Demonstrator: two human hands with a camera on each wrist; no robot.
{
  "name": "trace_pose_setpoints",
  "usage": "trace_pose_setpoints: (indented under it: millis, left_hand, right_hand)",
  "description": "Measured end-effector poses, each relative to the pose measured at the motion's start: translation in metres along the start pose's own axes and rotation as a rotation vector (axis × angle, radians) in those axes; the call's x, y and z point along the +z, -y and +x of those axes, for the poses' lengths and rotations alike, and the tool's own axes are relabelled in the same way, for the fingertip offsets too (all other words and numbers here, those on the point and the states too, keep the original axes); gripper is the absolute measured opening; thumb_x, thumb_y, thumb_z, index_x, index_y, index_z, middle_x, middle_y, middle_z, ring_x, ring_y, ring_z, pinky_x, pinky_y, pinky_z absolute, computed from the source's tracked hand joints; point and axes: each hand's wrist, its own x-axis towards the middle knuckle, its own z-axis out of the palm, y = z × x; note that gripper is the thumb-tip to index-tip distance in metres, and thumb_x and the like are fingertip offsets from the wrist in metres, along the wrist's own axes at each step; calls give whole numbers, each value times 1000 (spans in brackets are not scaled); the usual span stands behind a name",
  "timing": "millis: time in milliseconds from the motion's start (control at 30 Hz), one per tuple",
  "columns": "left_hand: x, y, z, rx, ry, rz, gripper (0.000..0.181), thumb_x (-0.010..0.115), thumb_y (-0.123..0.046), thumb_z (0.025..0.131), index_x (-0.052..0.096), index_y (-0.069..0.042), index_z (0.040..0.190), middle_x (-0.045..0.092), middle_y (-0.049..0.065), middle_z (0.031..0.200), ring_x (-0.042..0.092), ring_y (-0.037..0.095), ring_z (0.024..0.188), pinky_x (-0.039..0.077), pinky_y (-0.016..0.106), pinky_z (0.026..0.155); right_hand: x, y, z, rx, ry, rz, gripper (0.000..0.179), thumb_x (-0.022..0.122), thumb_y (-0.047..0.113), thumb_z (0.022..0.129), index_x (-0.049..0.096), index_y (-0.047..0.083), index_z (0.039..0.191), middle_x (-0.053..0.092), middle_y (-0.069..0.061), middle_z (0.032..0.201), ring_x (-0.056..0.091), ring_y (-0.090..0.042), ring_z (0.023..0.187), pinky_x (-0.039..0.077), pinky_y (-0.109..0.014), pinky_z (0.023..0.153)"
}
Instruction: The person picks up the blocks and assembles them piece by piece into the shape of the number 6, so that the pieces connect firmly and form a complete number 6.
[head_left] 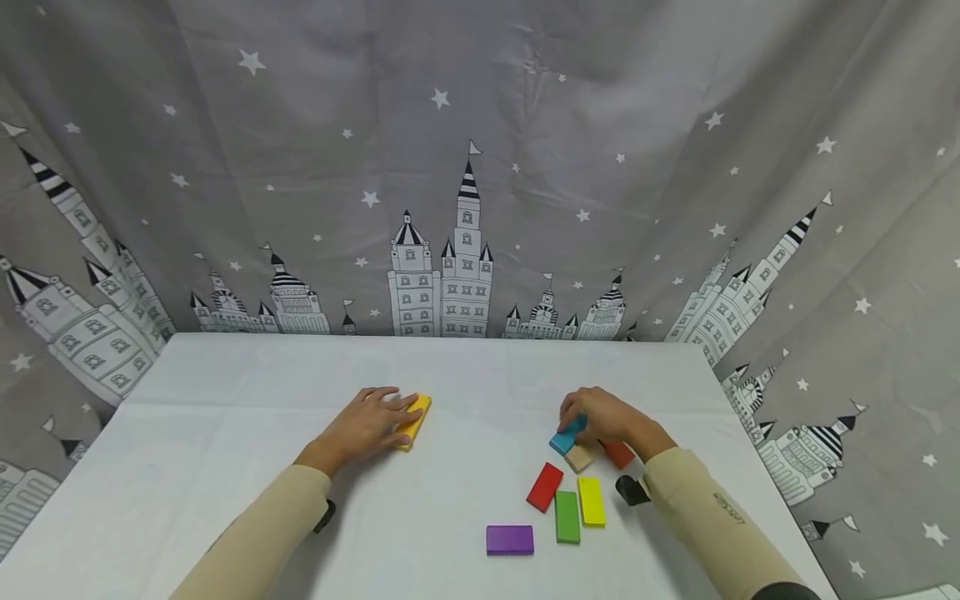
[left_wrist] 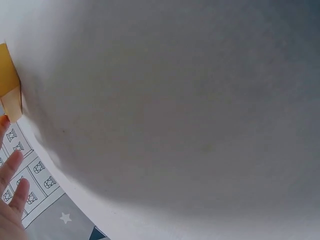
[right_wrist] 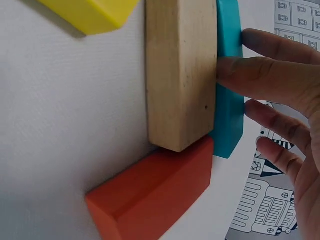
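Observation:
My left hand (head_left: 367, 425) reaches over a yellow block (head_left: 414, 429), its fingers and thumb gripping it flat on the table. At the left edge of the left wrist view, that yellow block (left_wrist: 7, 72) shows partly, with a fingertip against it. To the right, my right hand (head_left: 600, 414) pinches a blue block (head_left: 564, 442). The right wrist view has the thumb on one side of the blue block (right_wrist: 229, 115) and fingertips on the other. Beside it lies a plain wooden block (right_wrist: 185, 75), with an orange-red block (right_wrist: 160, 185) angled against the wooden one's end.
Closer to me on the white table (head_left: 262, 375) lie a red block (head_left: 544, 487), a second yellow block (head_left: 591, 502), a green block (head_left: 567, 517) and a purple block (head_left: 510, 540). A grey curtain (head_left: 480, 108) printed with castles and stars hangs behind the table.

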Motion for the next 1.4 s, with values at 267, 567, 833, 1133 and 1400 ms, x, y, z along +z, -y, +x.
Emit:
trace_pose_setpoints:
  millis: [267, 567, 833, 1133, 1400]
  left_hand:
    - [3, 1, 0, 32, -43, 29, 52, 65, -40, 87, 60, -16, 133, 50, 3, 144, 45, 35, 128, 36, 53, 103]
    - [6, 1, -1, 22, -49, 0, 54, 64, -41, 87, 58, -15, 135, 50, 3, 144, 46, 36, 127, 36, 54, 102]
    - [4, 0, -2, 7, -32, -7, 53, 64, -39, 88, 58, -15, 135, 50, 4, 144, 45, 36, 127, 35, 54, 103]
    - [3, -1, -2, -9, -34, -17, 53, 65, -39, 87, 59, -15, 134, 50, 4, 144, 44, 35, 129, 34, 53, 105]
    - [5, -1, -2, -23, -23, -21, 53, 65, -41, 87, 59, -17, 134, 48, 2, 145, 43, 34, 130, 33, 52, 106]
  right_hand:
    - [7, -1, 3, 4, -22, -4, 24, 77, 5, 79, 78, 18, 99, 62, 3, 107, 52, -21, 106, 45, -44, 97]
    - [10, 3, 18, -154, -65, -95, 25, 77, 5, 81, 77, 17, 103, 63, 2, 105, 54, -19, 101, 47, -41, 94]
    - [11, 15, 35, -211, -82, -133, 26, 78, 9, 81, 77, 18, 106, 64, 1, 107, 55, -19, 103, 47, -39, 94]
    - [9, 33, 57, -210, -82, -185, 26, 77, 12, 83, 76, 17, 109, 65, 0, 110, 57, -18, 103, 47, -37, 95]
    - [7, 47, 78, -215, -79, -190, 26, 76, 10, 83, 76, 17, 108, 65, 0, 111, 58, -18, 105, 47, -37, 96]
